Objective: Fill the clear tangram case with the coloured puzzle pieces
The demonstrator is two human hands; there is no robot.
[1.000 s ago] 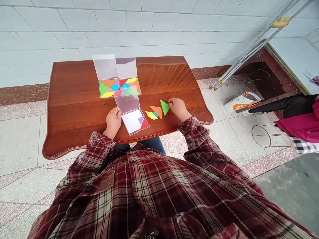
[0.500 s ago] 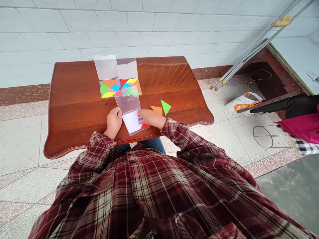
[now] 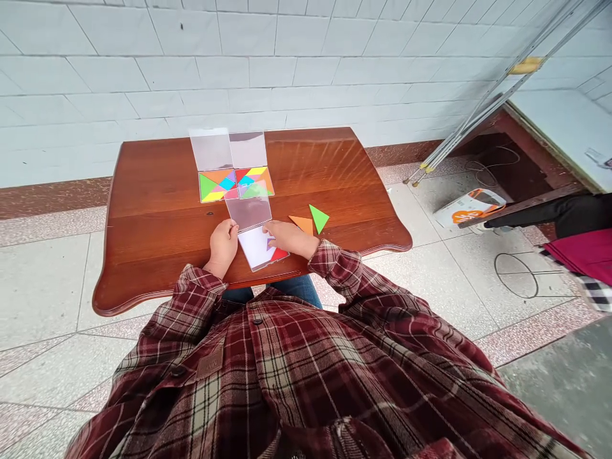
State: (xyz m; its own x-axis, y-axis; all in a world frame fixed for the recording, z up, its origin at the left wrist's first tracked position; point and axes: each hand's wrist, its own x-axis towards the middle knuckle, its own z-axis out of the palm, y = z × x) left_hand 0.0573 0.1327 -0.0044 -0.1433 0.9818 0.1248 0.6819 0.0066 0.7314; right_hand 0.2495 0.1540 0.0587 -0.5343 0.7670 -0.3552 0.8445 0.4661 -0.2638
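An open clear-lidded tangram case [image 3: 253, 252] lies near the table's front edge, its tray mostly white. My left hand [image 3: 223, 245] is closed, with thumb and fingers pinched on the case's left edge by the hinge. Over the tray's right side, my right hand [image 3: 291, 238] has its fingers together on a purple tangram piece [image 3: 271, 243], which they partly cover. A red tangram piece [image 3: 280, 255] sits in the tray's lower right corner. Right of that hand lie an orange triangle [image 3: 302, 223], partly hidden by the hand, and a green triangle [image 3: 319, 218].
Two filled tangram cases [image 3: 217, 185] with raised clear lids stand behind, overlapped by the near lid. The brown wooden table [image 3: 157, 217] backs onto a tiled wall. Right are crutches [image 3: 459, 121], a white-and-orange container [image 3: 471, 207] and part of another person [image 3: 578, 248].
The view has tilted slightly, so the table appears lower. My right fingers have shifted a little toward the hinge, showing more of the tray by the purple piece. My left hand stays at the case edge.
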